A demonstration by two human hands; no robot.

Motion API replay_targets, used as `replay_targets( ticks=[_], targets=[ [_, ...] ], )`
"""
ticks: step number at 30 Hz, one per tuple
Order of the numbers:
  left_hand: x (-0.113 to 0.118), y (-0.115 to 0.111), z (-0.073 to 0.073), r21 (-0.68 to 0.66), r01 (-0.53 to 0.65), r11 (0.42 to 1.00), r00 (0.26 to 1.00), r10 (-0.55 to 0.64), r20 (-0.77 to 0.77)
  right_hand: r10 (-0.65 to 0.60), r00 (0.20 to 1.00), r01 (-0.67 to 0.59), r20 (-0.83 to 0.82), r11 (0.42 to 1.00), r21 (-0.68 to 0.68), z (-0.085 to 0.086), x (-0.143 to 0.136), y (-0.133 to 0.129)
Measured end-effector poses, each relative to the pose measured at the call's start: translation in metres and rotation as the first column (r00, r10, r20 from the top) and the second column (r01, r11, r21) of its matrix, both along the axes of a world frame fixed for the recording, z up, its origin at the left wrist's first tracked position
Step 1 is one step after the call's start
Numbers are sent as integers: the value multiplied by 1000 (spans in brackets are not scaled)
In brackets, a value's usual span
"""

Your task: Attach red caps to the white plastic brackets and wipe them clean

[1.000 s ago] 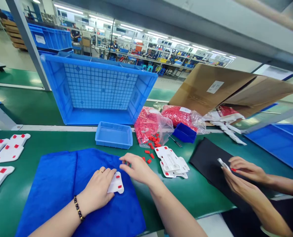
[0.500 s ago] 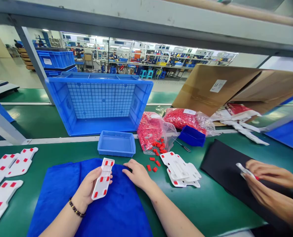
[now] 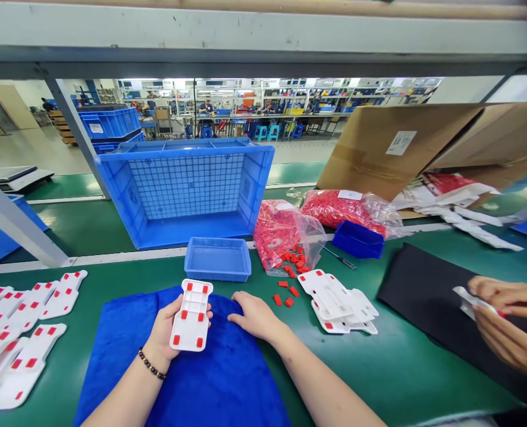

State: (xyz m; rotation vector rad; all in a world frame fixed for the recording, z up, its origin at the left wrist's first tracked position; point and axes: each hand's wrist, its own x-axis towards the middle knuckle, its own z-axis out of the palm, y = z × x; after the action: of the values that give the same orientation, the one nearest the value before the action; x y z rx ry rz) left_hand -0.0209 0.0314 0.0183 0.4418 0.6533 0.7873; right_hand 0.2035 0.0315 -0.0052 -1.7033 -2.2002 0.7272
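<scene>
My left hand [image 3: 168, 325] is closed around a white plastic plate [image 3: 192, 303], holding it tilted up above a blue cloth [image 3: 227, 379]. Red pads sit in pairs on the plate's upper, middle and lower parts. My right hand [image 3: 256, 317] rests at the right edge of the cloth, thumb and fingers apart, with nothing visible in it. Several loose red pads [image 3: 288, 302] lie beyond it on the green table. To their right is a loose pile of white plates [image 3: 341, 302]. At the far left, several white plates with red pads [image 3: 32, 363] overlap each other.
A small blue tray [image 3: 219, 277] stands before a large blue crate [image 3: 134, 234] tipped on its side. Bags of red pads [image 3: 272, 228], a dark blue bin [image 3: 358, 242], a screwdriver [image 3: 347, 263] and a cardboard box [image 3: 361, 148] are nearby. A co-worker's hands [image 3: 507, 314] hold a white piece over black cloth [image 3: 417, 284].
My left hand has turned the white plate so its padded face is squarer to me. My right hand stays by the cloth's edge. The whole view has shifted slightly.
</scene>
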Motion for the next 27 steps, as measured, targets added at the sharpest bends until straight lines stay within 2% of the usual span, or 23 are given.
replay_targets(
  ticks=[7, 10, 12, 14, 16, 17, 18, 19, 21, 23, 24, 27],
  targets=[
    [-2, 1, -1, 21, -50, 999, 998, 49, 48, 15, 989, -16, -146, 1000, -3, -4, -2, -1],
    [-3, 4, -1, 25, -94, 995, 995, 93, 29, 6, 926, -22, -378, 999, -37, -4, -4, -3],
    [-3, 5, 0, 35, -153, 988, 988, 153, -2, -64, 776, -70, -628, 980, -187, -3, -9, -7],
    [-1, 4, 0, 54, -220, 974, 974, 223, -43, -211, 533, -182, -820, 917, -355, -2, -19, -15],
    [3, 2, -1, 83, -285, 955, 952, 292, -93, -317, 329, -267, -889, 872, -410, -3, -33, -24],
    [6, 1, -2, 114, -316, 942, 936, 330, -125, -315, 281, -266, -907, 882, -389, -3, -41, -28],
    [9, -1, -3, 160, -347, 924, 914, 371, -164, -280, 273, -228, -920, 911, -345, -4, -48, -32],
    [12, -4, -5, 216, -374, 902, 884, 417, -209, -227, 300, -155, -926, 947, -282, -5, -55, -36],
    [19, -9, -7, 334, -392, 857, 808, 494, -320, -115, 417, 37, -901, 993, -110, -6, -66, -40],
    [24, -14, -8, 426, -375, 823, 722, 547, -423, -39, 550, 185, -834, 980, 77, -8, -70, -43],
    [25, -16, -7, 468, -354, 809, 688, 565, -455, -5, 611, 220, -791, 962, 163, -9, -70, -43],
    [26, -22, -5, 595, -247, 765, 662, 582, -473, 122, 779, 165, -615, 906, 389, -12, -68, -48]
  ],
)
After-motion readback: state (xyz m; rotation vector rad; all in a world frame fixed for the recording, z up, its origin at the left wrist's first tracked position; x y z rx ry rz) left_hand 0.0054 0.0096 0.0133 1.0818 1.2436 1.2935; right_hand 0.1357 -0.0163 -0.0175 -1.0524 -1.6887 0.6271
